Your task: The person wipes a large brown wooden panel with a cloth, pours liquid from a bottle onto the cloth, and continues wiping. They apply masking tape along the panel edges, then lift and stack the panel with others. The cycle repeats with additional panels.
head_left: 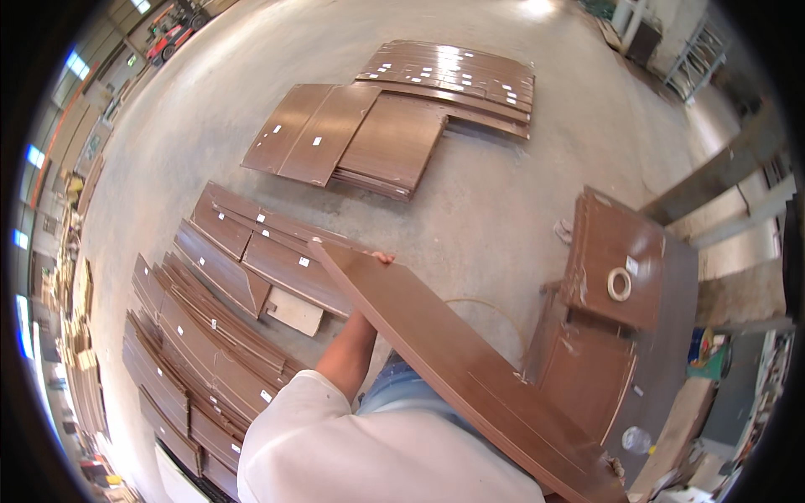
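Note:
A long brown board runs diagonally in front of my body, tilted, from the middle of the view down to the lower right. My left forearm passes behind it, and the fingers of my left hand curl over its far edge near the upper end. At the lower right end, what shows of my right hand is a few fingertips wrapped on the board's edge; the rest of that hand and arm is hidden behind the board.
Brown panels with small white labels lie stacked on the floor ahead. More long panels are piled at left. On the right, a stack of brown panels carries a tape roll, beside a metal beam. A red vehicle stands far left.

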`<state>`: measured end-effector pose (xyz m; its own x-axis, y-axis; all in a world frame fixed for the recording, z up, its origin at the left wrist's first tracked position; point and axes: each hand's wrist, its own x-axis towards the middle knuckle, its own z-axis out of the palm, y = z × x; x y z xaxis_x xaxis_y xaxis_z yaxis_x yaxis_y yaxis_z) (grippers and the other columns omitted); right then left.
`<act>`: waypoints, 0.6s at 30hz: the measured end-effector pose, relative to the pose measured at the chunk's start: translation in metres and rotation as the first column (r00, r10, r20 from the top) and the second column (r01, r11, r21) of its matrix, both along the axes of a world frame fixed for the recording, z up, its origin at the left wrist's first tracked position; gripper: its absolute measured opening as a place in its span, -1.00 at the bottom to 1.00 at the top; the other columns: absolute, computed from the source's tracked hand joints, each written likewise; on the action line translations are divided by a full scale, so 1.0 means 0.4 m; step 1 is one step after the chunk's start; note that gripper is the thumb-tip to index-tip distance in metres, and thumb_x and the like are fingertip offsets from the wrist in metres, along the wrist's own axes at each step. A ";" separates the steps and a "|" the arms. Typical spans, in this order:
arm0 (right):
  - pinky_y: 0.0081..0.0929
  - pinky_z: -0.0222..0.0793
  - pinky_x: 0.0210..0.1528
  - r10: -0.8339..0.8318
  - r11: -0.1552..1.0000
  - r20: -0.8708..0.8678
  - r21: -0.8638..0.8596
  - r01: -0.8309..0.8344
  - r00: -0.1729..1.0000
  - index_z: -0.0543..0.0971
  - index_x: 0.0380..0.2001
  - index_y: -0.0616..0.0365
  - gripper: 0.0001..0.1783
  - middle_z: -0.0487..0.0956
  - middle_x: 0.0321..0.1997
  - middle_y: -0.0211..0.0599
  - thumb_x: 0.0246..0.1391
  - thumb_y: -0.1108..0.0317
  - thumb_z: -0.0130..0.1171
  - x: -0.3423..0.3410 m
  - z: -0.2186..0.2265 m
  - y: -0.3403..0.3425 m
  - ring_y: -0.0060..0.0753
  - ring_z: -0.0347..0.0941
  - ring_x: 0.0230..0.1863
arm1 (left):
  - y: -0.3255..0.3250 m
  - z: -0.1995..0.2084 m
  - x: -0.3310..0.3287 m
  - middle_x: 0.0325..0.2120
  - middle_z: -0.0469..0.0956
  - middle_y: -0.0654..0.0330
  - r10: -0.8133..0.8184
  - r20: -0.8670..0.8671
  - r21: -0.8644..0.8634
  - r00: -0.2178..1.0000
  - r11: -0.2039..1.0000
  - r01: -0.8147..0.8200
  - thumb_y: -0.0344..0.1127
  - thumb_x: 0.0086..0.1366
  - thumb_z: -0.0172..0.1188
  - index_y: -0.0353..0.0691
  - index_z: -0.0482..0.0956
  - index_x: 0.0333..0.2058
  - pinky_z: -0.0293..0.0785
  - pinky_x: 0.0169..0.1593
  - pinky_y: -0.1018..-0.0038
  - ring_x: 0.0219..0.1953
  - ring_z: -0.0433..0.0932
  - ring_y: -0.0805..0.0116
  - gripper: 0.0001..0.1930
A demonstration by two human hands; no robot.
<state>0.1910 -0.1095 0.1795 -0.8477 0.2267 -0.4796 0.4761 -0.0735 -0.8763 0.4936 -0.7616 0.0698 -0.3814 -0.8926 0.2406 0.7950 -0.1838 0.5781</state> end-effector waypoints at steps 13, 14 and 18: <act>-0.13 0.47 0.14 0.637 0.516 -0.533 -0.241 -0.822 0.557 0.59 -0.10 0.09 -0.48 0.58 -0.14 -0.19 0.52 -0.12 -0.13 -0.625 0.257 -1.048 -0.25 0.52 0.01 | -0.554 -0.127 0.648 -0.09 0.64 0.01 0.453 0.302 0.449 0.839 0.708 -0.544 0.03 0.45 0.10 -0.29 0.55 -0.03 0.65 0.08 0.12 0.01 0.63 0.14 -0.56; -0.17 0.48 0.11 0.584 0.667 -0.458 -0.199 -0.718 0.670 0.61 -0.11 0.12 -0.52 0.59 -0.13 -0.21 0.48 -0.08 -0.04 -0.666 0.247 -1.190 -0.23 0.53 -0.05 | -0.577 -0.127 0.665 -0.08 0.65 0.03 0.522 0.504 0.522 0.688 0.450 -0.724 -0.02 0.45 0.07 -0.30 0.57 -0.02 0.65 0.08 0.14 0.01 0.63 0.13 -0.58; -0.22 0.48 0.16 0.367 0.906 -0.312 -0.092 -0.413 0.876 0.67 -0.02 0.25 -0.55 0.67 -0.04 -0.20 0.35 0.07 0.11 -0.771 0.150 -1.857 -0.19 0.57 -0.02 | -0.583 -0.094 0.635 0.04 0.65 0.07 0.501 0.740 0.473 0.449 0.086 -0.877 -0.13 0.45 -0.04 -0.28 0.62 0.08 0.58 0.16 0.15 0.08 0.63 0.06 -0.56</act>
<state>-0.1173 -0.8523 0.2396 -0.9556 -0.2065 -0.2102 0.2296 -0.0752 -0.9704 0.7475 -0.9946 0.0323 0.6529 -0.4754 -0.5897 0.6183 -0.1151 0.7775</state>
